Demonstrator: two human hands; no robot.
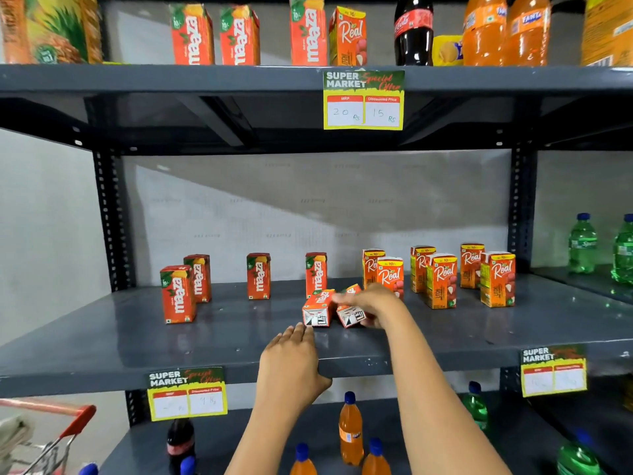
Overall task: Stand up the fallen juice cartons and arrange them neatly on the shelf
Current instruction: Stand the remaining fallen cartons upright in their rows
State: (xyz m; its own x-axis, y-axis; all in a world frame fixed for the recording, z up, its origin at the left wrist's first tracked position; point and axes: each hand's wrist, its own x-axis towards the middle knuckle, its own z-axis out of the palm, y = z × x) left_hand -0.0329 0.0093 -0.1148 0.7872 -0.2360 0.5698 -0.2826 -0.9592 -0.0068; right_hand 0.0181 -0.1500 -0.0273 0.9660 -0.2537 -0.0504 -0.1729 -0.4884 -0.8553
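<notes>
Two small orange juice cartons lie on their sides in the middle of the grey middle shelf (102, 337), bases toward me: the left fallen carton (318, 308) and the right fallen carton (350, 313). My right hand (371, 303) rests over the right one with fingers wrapped around it. My left hand (291, 358) hovers at the shelf's front edge, fingers apart, fingertips just short of the left fallen carton. Upright Maaza cartons (178, 294) stand to the left, and one (315, 274) stands behind the fallen pair. Upright Real cartons (442, 281) stand to the right.
The top shelf carries more cartons (308, 32) and soda bottles (486, 29). Green bottles (582, 243) stand at far right. Orange bottles (351, 430) fill the shelf below. Price tags (363, 99) hang from shelf edges. A red-handled cart (68, 426) is at lower left.
</notes>
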